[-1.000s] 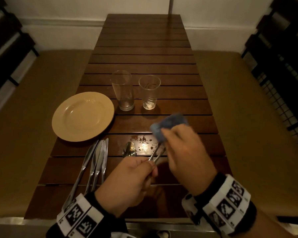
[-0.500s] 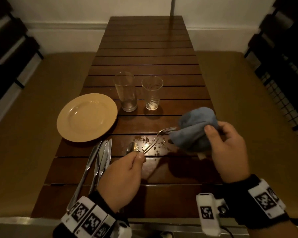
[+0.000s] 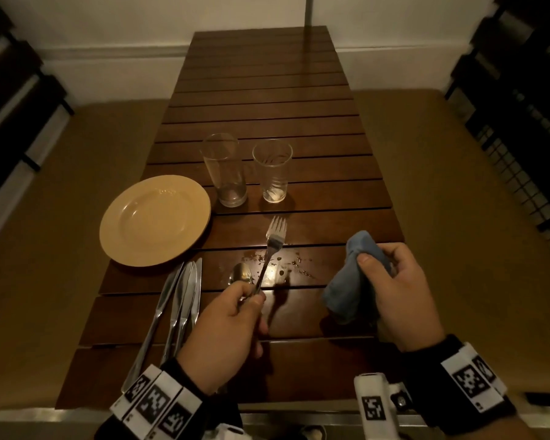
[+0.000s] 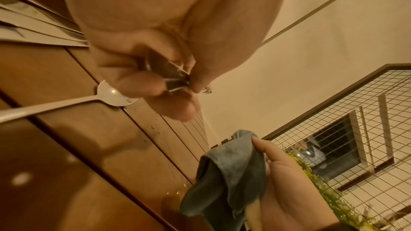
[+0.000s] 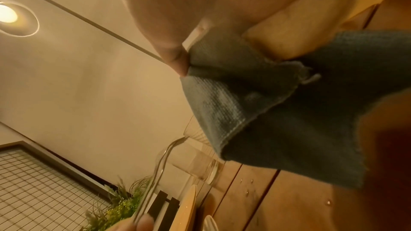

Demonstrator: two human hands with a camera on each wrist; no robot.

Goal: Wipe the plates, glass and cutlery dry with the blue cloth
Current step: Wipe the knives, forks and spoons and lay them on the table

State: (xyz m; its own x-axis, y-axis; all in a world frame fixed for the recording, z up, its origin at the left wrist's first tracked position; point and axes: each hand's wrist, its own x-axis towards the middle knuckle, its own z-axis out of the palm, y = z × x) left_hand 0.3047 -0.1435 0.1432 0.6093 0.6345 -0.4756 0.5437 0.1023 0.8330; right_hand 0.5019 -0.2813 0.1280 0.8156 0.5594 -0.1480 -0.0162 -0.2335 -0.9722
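We take the plate (image 3: pixel 154 220) as our landmark, and moving rightward from it, just off its near right edge, lie three knives (image 3: pixel 181 300) side by side on the wooden table (image 3: pixel 267 100), handles toward us. Right of the plate's near edge our left hand (image 3: pixel 226 325) has its fingers curled round the handle of the fork (image 3: pixel 272 249), and the spoon (image 3: pixel 241 274) lies on the table just beyond those knuckles. The fork's long axis runs away from us, tilted slightly rightward, tines pointing toward the two glasses (image 3: pixel 248 171) that stand right of the plate's far edge. Water drops (image 3: pixel 280 265) speckle the slat under the fork. Farthest right of the plate, our right hand (image 3: pixel 397 290) pinches the bunched blue cloth (image 3: pixel 351 281) between thumb and fingers. The cloth sits well apart from the fork, off to the right of its shaft, so the right hand is the one that must travel left and up to meet the tines. Half a second ago the cloth was wrapped against the fork's tines with the fork lying crosswise; now the two have separated, the fork has swung to point away, and the cloth has dropped lower and nearer us.
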